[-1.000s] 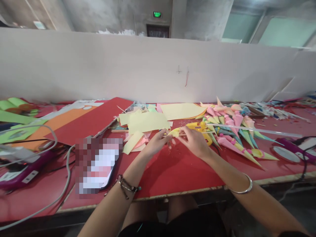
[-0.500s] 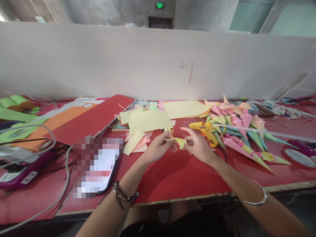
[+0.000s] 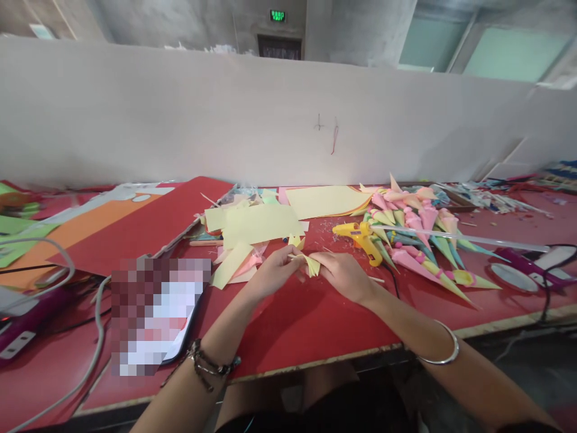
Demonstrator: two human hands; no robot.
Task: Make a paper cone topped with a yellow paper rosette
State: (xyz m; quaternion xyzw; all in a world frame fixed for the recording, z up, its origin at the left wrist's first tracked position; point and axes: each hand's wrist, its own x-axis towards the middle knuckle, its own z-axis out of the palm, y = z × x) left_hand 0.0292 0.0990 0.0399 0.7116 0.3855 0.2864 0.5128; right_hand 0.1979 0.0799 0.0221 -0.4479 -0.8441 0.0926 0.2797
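Between my two hands, just above the table, is a small pleated piece of yellow paper (image 3: 312, 264) that fans out. My left hand (image 3: 278, 269) pinches it from the left side. The fingers of my right hand (image 3: 345, 275) close on its right edge, and they partly hide it. A thin pale stick (image 3: 377, 279) shows beyond my right hand; I cannot tell whether the hand holds it. Just behind my left hand lies a small yellow paper piece (image 3: 296, 242).
A yellow glue gun (image 3: 360, 237) with a long clear stick lies right of centre, beside a pile of paper cones (image 3: 428, 225). Pale yellow sheets (image 3: 264, 224) lie behind my hands. A phone (image 3: 180, 325), red card (image 3: 148, 222) and cables (image 3: 100, 325) are on the left.
My right hand's fingers have come from spread to closed against the pleated yellow paper. The camera view has turned slightly right, so everything sits further left.
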